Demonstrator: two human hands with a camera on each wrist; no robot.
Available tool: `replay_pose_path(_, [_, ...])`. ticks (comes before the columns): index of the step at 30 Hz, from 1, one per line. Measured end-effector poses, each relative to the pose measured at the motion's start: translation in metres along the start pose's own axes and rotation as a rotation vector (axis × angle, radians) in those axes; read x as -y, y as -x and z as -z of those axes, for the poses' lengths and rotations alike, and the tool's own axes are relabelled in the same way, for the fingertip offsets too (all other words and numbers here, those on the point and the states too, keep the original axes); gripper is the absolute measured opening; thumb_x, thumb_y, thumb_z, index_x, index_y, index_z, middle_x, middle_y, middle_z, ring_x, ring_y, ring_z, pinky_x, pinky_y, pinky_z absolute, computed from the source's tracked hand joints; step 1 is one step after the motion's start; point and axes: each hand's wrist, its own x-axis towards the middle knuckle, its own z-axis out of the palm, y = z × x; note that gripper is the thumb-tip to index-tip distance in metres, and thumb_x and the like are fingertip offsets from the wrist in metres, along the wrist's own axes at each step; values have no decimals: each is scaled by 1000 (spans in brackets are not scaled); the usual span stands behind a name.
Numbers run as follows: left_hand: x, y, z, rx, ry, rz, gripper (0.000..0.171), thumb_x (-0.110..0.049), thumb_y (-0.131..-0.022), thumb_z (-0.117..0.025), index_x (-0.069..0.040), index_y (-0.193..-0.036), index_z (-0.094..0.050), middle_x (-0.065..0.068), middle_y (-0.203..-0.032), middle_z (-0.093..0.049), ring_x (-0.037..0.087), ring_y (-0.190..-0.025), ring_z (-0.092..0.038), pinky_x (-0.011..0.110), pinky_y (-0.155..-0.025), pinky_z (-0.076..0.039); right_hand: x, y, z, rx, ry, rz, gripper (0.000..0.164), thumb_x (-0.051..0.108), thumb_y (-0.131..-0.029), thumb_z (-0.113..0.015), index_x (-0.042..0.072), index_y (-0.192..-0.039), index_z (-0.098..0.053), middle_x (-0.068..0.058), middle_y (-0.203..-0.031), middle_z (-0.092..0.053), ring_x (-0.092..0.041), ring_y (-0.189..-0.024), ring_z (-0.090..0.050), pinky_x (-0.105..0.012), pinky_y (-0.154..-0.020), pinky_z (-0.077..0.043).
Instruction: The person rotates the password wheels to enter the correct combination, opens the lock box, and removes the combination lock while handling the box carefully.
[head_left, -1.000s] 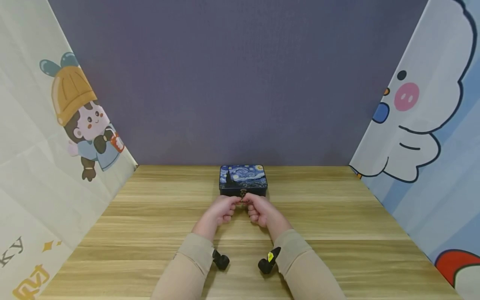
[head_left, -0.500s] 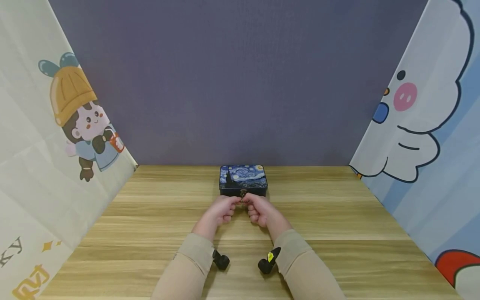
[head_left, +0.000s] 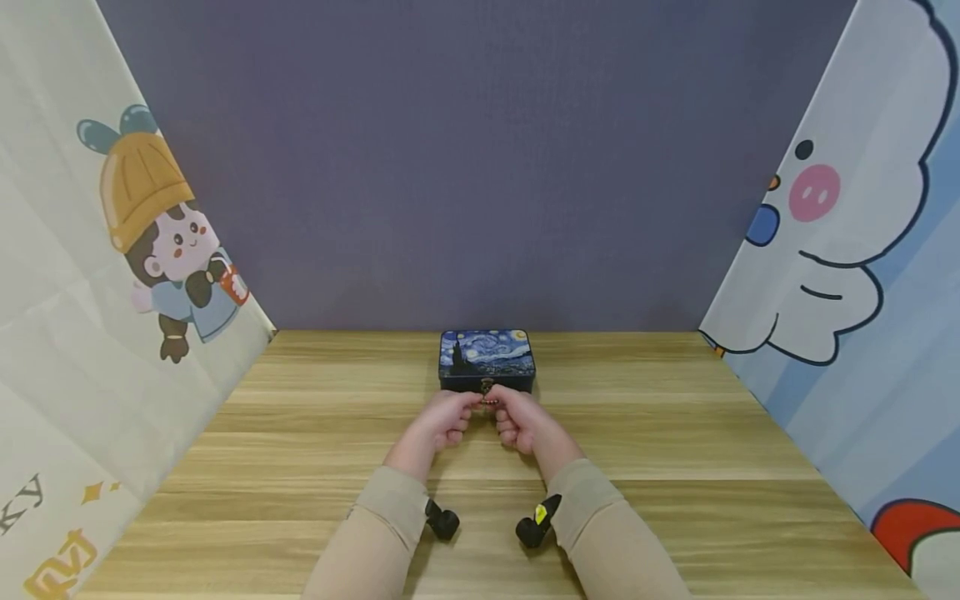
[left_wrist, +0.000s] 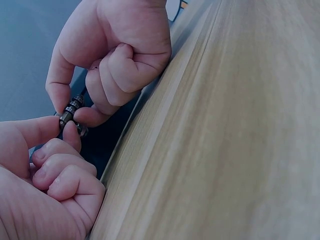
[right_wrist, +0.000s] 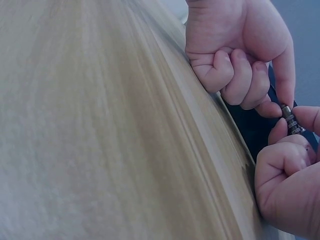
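Observation:
A dark tin box [head_left: 486, 354] with a swirling blue night-sky painting on its closed lid has a bronze clasp [head_left: 487, 382] at the front. Just below the clasp is a small metal combination lock [left_wrist: 71, 111] with ringed dials, also seen in the right wrist view as a ridged barrel [right_wrist: 291, 121]. My left hand [head_left: 445, 417] pinches one end of the lock between thumb and forefinger. From the other side, my right hand [head_left: 521, 419] pinches it likewise. Both hands have their other fingers curled in. Fingertips cover much of the lock, and its digits are unreadable.
The wooden table [head_left: 630, 517] extends around the box. Behind it stands a grey-purple panel [head_left: 480, 167]. Printed cartoon sheets flank the table, a cream one [head_left: 60, 250] at left and a blue-and-white one [head_left: 885, 400] at right. Black wrist cameras hang below both sleeves.
Both hands and the box keep their places. Only tiny shifts show at the fingertips on the lock, where small red marks appear now that were fainter half a second ago.

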Motion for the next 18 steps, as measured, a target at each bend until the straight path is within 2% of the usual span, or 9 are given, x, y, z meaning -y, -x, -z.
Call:
replay_pose_path(11, [1, 1, 0, 13, 4, -2, 27, -23, -100, -60, 3, -101, -63, -9, -58, -30, 4, -45, -20, 19, -40, -19, 0, 2, 1, 3, 6, 11, 20, 19, -84, -63, 12, -71, -50, 10, -54, -29, -2, -40, -23, -18, -37, -19])
replay_pose_path(18, [1, 0, 1, 9, 3, 1, 27, -24, -100, -60, 3, -99, -61, -8, -60, -32, 5, -46, -20, 20, -41, -19, 1, 3, 1, 16, -28, -9, 17, 23, -85, -61, 9, -79, -53, 12, -53, -28, -1, -40, -23, -17, -36, -18])
